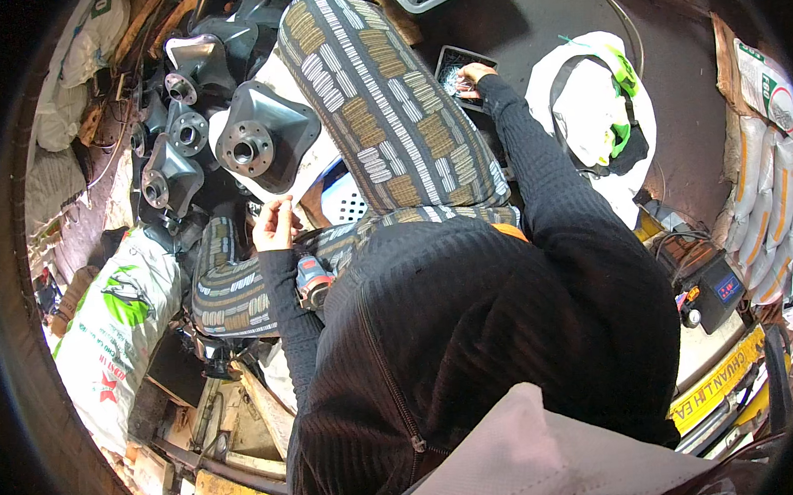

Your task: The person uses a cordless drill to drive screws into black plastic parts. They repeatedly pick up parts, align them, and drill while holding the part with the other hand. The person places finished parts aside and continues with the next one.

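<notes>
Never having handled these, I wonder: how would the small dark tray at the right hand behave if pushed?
The tray looks low, so it would probably slide rather than tip. Its straight rim suggests stiffness. The small shiny pieces inside seem loose and may shift.

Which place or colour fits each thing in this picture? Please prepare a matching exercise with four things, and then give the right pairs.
1. right hand
2. left hand
3. power tool
4. long sack

A. mostly white, printed green
B. just below a flanged metal part in the picture
C. blue and red
D. at the black tray

Pairs: 1-D; 2-B; 3-C; 4-A
</notes>
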### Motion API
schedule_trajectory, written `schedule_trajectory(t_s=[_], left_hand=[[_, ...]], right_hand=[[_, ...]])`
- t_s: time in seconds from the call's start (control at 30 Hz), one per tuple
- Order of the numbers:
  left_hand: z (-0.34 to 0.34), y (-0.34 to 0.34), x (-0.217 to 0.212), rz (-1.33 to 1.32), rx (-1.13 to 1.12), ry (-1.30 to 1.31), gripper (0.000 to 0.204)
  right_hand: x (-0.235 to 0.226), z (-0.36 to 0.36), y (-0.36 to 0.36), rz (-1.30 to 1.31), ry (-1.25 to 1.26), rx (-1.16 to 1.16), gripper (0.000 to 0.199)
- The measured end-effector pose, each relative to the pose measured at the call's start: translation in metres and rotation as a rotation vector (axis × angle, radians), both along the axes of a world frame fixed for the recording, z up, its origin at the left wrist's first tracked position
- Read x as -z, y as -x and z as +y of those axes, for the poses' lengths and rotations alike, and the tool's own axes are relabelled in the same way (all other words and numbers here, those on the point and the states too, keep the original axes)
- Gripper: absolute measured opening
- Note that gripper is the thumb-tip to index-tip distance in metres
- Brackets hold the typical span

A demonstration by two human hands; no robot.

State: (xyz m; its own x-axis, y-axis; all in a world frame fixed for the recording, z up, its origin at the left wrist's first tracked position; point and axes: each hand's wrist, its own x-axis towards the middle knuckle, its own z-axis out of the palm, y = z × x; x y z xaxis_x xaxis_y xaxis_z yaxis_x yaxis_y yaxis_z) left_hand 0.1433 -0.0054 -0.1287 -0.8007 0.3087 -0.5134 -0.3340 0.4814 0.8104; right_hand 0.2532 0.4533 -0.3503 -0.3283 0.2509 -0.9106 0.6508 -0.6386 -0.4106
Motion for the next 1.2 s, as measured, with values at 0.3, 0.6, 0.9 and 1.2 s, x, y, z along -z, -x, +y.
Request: schedule_trajectory(t_s=[0.3, 0.6, 0.9, 1.2], left_hand=[[0.002, 0.0, 0.0, -0.03, 0.0, 0.027, 0.018], [0.0, -0.001, 0.002, -0.052, 0.002, 0.033, 0.018], [0.043, 0.029, -0.064, 0.259, 0.36, 0.134, 0.022], [0.134, 0.049, -0.132, 0.371, 0.05, -0.321, 0.017]], right_hand=[[0.013, -0.004, -0.016, 0.089, -0.088, 0.084, 0.017], [0.016, 0.005, -0.02, 0.161, 0.273, 0.461, 0.019], [-0.148, -0.003, 0.04, 1.077, 0.901, 0.558, 0.029], [-0.306, -0.158, 0.137, 0.937, 1.135, 0.346, 0.02]])
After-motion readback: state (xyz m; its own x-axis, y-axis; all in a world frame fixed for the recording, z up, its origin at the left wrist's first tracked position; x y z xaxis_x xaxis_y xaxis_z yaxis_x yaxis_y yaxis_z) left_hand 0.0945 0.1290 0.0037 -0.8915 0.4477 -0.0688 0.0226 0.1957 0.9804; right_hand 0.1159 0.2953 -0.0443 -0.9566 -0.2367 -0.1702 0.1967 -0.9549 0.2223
